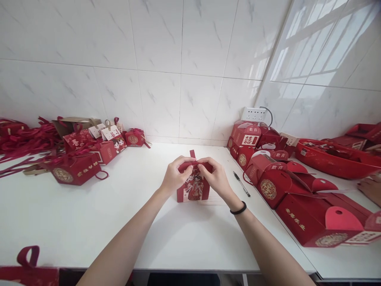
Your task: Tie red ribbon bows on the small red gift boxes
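A red gift box [195, 188] with a printed figure on its front stands upright on the white table, in front of me. Its top edge is pinched between the thumb and fingers of my left hand [177, 171] on the left side. My right hand [213, 171], with a black band on the wrist, pinches the same top edge on the right. Both thumbs are on the near face, close together. A short red ribbon end [192, 153] sticks up behind the fingers. The hands hide most of the box's top.
Ribboned red boxes [76, 169] and loose red ribbons [35, 137] lie at the left. A pen [241, 184] lies right of the box. Rows of red boxes [315, 216], a red basin [336, 161] and another person's hand [370, 188] are at the right.
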`<state>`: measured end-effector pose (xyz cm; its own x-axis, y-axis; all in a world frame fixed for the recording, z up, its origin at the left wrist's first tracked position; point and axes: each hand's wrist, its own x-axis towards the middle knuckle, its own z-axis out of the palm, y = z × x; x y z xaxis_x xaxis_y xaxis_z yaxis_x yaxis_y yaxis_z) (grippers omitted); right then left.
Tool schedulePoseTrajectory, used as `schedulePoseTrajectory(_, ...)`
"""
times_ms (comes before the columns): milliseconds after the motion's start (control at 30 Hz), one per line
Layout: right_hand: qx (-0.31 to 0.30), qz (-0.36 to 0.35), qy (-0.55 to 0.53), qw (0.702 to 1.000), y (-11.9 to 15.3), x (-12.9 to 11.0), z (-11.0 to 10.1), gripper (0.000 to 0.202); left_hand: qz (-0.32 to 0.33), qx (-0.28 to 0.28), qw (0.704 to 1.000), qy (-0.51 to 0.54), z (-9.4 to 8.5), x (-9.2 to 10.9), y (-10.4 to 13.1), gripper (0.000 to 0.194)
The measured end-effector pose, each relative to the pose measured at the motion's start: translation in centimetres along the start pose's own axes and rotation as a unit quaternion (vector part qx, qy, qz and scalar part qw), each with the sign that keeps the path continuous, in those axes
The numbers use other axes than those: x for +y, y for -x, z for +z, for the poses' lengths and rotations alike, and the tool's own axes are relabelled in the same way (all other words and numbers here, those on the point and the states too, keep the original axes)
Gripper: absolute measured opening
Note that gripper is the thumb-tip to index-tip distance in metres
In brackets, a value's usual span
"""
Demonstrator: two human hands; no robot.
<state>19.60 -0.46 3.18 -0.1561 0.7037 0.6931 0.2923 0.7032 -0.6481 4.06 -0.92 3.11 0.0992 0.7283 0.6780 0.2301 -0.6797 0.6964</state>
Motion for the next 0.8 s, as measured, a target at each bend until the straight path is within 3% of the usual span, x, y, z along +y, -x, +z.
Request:
schedulePoseTrajectory(167, -0.015, 0.060, -0.065, 0.996, -0.01, -0.02, 0.11, 0.013, 0.016, -0.008, 1.000, -0.023, -0.17, -0.25, 0.00, 0.020)
schedulePoseTrajectory(500, -0.016, 0.076, -0.077, 0.994, -0.15, -0.15, 0.16, 0.013, -0.040, -0.001, 0.999, -0.002, 0.05, 0.07, -0.15, 0.018)
schedulePoseTrajectory(800, -0.008, 0.084, -0.086, 0.993, -0.19, -0.18, 0.21, 0.012, -0.003, 0.001, 1.000, -0.009, 0.00, 0.01, -0.09, 0.017)
